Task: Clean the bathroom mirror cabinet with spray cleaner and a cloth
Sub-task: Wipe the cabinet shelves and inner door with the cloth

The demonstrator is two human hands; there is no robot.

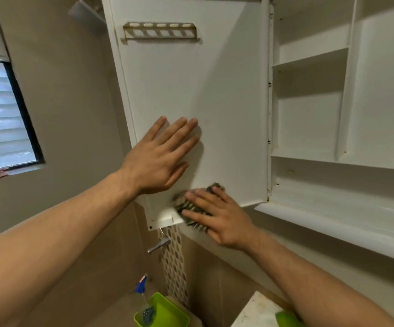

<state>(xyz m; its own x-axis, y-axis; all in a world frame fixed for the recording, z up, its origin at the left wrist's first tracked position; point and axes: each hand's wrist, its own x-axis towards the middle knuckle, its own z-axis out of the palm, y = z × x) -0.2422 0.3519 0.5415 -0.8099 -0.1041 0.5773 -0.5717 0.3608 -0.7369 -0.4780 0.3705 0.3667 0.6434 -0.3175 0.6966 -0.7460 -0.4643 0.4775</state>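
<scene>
Both hands are bearing on the inner face of the tall, white, flat-panelled cabinet door [191, 79]. Left hand [160, 156] is lying flat against the smooth, matt panel at mid height, fingers straight and slightly spread, holding nothing. Right hand [217, 215] is pressing a dark, striped, crumpled cloth [179, 202] against the door near its bottom edge. Its fingers are straight and spread, none visibly curling round the cloth, which is showing blurred.

The door is standing with its long axis vertical. It is hinged at its right edge to the white mirror cabinet with open box shelves [309, 67], and its inner face is turning towards the camera. A yellowed, slotted plastic rail [160, 31] is running horizontally near the door's top.

Below, well apart from both hands, a clear spray bottle with a blue trigger head [141, 287] is standing head-up, slightly tilted, in a lime-green plastic tub [174, 312].
</scene>
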